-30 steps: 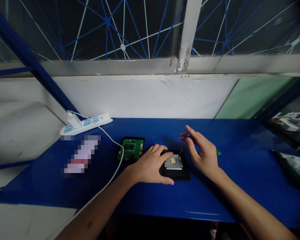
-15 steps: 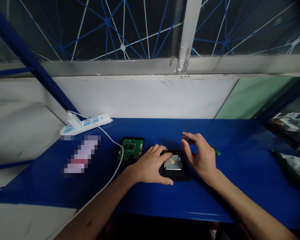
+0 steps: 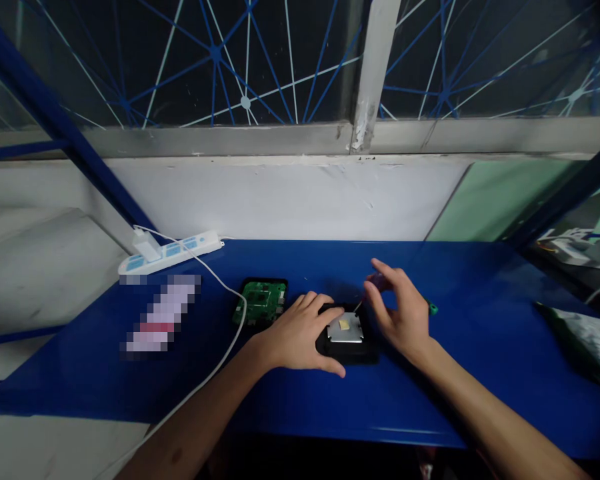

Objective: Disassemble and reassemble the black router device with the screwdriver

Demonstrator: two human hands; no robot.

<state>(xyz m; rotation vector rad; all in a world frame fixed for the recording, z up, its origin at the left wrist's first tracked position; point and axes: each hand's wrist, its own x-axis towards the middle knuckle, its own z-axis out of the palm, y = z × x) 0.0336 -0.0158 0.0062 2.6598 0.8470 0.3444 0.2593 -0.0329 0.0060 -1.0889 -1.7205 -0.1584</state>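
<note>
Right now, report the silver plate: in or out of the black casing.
In: the silver plate sits within the black casing; black borders its near edge.

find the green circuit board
In the head view, the green circuit board sits in a black shell, left of centre, just left of the left hand.

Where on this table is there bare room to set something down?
Bare: between the small green object and the silvery bag; between the black case and the near table edge. Crowded: the middle, with circuit board, left hand, case and right hand close together.
</note>
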